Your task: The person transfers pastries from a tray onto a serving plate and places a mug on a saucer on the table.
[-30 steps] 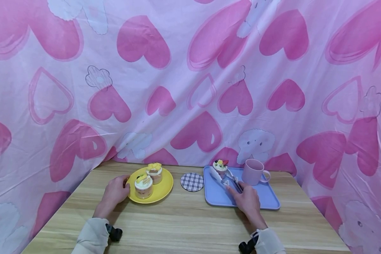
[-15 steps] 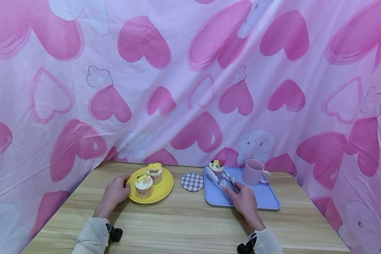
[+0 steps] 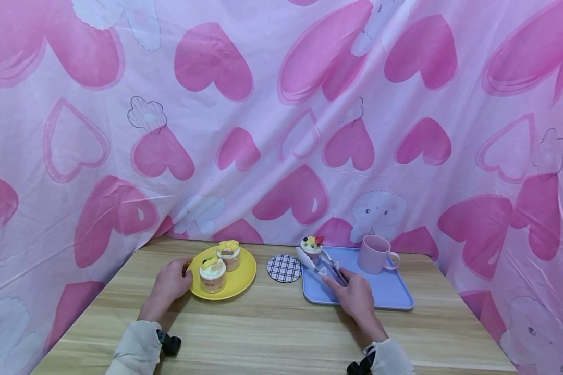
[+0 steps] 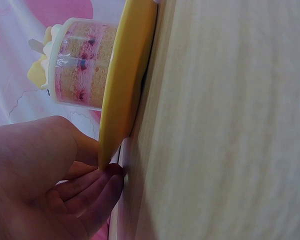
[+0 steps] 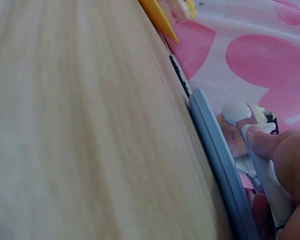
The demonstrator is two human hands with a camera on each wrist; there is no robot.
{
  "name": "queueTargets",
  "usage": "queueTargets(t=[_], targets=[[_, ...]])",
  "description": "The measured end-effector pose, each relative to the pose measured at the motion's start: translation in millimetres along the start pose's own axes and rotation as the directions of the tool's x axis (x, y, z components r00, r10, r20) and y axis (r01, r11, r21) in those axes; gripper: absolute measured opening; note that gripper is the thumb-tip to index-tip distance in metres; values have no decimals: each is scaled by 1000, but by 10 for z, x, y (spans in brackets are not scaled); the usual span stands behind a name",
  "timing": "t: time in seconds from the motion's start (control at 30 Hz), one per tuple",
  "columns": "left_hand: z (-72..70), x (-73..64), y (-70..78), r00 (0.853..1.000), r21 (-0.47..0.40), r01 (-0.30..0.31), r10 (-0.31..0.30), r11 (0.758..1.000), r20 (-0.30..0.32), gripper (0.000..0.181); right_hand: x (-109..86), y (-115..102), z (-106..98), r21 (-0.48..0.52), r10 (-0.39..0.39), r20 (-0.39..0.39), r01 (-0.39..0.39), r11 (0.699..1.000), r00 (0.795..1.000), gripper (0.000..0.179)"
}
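Note:
My left hand (image 3: pixel 171 284) pinches the left rim of a yellow plate (image 3: pixel 244 278), thumb on top and fingers beneath it, as the left wrist view shows. On that plate stand two clear cups of layered cake: a front cake cup (image 4: pixel 82 62) and a rear cake cup (image 3: pixel 228 258). With my right hand (image 3: pixel 356 294) I grip pale-tipped tongs (image 3: pixel 308 259). Between the tong tips is a third cake cup (image 3: pixel 311 245), upright, topped with cream and red, yellow and dark fruit. It overlaps the back left corner of a blue tray (image 3: pixel 391 294).
A pink mug (image 3: pixel 372 254) stands on the tray's back right, its handle to the right. Between plate and tray lies a round checked coaster (image 3: pixel 283 269). A pink heart-patterned cloth (image 3: pixel 291 198) hangs behind the wooden table (image 3: pixel 262 333).
My right hand has moved left with the tongs and the cake cup between them, from over the tray to its left edge. My left hand and the plate stay still.

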State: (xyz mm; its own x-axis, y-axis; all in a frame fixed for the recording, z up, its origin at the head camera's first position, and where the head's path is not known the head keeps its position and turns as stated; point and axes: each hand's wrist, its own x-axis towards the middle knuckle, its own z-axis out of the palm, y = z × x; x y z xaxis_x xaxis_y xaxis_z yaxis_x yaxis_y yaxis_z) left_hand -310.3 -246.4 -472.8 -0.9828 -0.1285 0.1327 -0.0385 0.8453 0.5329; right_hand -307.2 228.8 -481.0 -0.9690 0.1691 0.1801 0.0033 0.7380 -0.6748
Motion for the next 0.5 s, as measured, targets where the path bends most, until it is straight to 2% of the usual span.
queueTargets(t=[0.5], targets=[[-11, -5, 3, 1000, 6, -15, 15, 1000, -6, 48, -62, -99, 80, 25, -49, -6, 49, 999, 999, 85]])
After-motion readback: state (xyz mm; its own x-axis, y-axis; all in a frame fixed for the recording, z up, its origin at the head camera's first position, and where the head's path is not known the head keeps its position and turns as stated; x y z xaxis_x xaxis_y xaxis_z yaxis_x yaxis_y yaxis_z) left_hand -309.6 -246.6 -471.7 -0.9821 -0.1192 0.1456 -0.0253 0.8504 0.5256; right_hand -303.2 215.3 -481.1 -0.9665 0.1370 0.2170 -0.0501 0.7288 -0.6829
